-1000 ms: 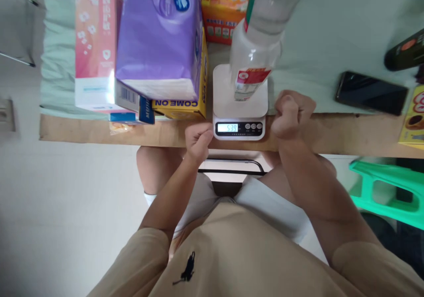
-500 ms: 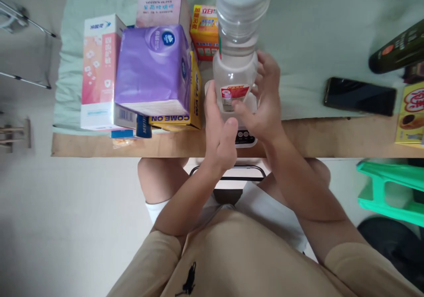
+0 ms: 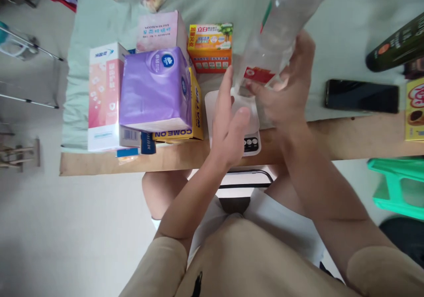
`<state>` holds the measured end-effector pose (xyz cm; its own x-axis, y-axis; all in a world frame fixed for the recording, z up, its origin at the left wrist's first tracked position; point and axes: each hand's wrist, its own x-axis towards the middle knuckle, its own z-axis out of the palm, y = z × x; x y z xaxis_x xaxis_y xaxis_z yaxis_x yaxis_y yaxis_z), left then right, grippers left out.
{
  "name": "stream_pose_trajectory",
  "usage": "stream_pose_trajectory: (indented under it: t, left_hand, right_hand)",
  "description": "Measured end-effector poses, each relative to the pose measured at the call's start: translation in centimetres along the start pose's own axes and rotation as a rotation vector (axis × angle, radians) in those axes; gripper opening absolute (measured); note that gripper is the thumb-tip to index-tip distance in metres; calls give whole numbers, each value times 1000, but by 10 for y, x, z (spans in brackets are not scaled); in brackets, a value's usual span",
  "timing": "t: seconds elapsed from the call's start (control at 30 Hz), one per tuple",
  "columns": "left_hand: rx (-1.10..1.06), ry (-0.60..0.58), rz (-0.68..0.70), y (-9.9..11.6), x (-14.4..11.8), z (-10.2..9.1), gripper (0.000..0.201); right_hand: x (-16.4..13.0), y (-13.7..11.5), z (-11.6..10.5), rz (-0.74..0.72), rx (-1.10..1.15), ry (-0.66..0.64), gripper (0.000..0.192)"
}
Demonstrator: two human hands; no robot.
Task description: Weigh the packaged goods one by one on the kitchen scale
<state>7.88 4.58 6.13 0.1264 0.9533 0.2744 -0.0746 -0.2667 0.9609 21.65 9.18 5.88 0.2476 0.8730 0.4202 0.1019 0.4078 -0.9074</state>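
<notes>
The right hand is wrapped around the lower part of a clear plastic bottle, fingers curled on its far side and thumb across the near side by the red and white label. The bottle leans up and to the right, its base just above the far edge of the white kitchen scale, whether touching it cannot be told. The left hand is open with fingers straight and close together; its fingertips reach the bottle's base on the left, and the palm hangs over the scale's platform, hiding the display so only the buttons show.

Left of the scale, just beside it, stands a yellow box with a purple tissue pack on top and a pink and white carton further left, so that side is closed in. Behind the scale stands an orange box. To the right, bare pale green cloth lies open as far as a black phone and a dark bottle. The scale sits at the wooden table edge, right in front of the person.
</notes>
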Motion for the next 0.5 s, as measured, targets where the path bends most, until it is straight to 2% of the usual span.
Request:
stream_pose_trajectory:
  t: [0.1,0.27,0.4,0.5]
  left_hand:
    - [-14,15,7,0,-7,-3,67]
    - [-49,-39,-23,5,-17,-11,59]
    - [-35,-55,4,8,-17,-14,60]
    - [-3,-47,22,8,-17,-17,61]
  right_hand:
    - [30,9,-5,-25,-38,-26,93]
    - [75,24,1,-63,-134,-76,80]
    - [91,35,9,39,-222,-138,75]
    - [98,48,8,79,-124,-155,77]
